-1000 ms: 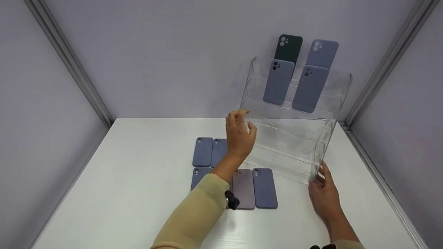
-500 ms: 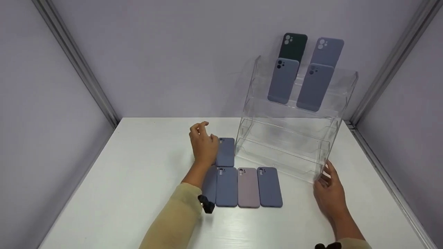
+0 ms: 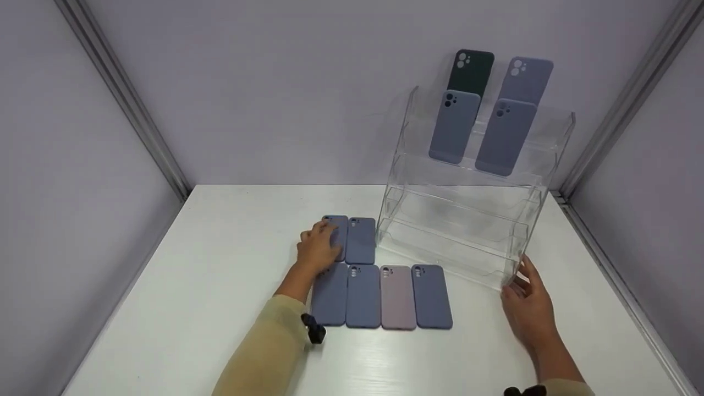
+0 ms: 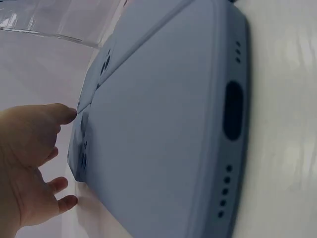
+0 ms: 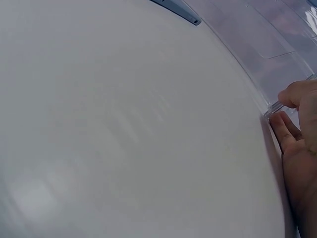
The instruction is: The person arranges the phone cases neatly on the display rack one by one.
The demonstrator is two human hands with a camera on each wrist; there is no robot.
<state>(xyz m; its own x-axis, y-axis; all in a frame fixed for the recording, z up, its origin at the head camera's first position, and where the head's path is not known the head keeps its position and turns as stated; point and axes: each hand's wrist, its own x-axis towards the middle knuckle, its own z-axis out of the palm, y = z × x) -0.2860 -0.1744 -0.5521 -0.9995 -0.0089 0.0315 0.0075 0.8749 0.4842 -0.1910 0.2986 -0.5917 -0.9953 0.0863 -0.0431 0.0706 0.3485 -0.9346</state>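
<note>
Head view: white table (image 3: 209, 286) under clear rack (image 3: 459, 217). Right hand (image 3: 531, 308) pinches rack's near right corner between thumb and fingers. Left hand (image 3: 318, 249) left of rack, low over blue-grey case (image 3: 342, 237), thumb and fingers spread apart; contact with case cannot be told. Five more cases (image 3: 363, 300) lie flat left and in front of rack, including pink case (image 3: 398, 300). Four cases (image 3: 454, 129) lean in rack's upper tiers.
</note>
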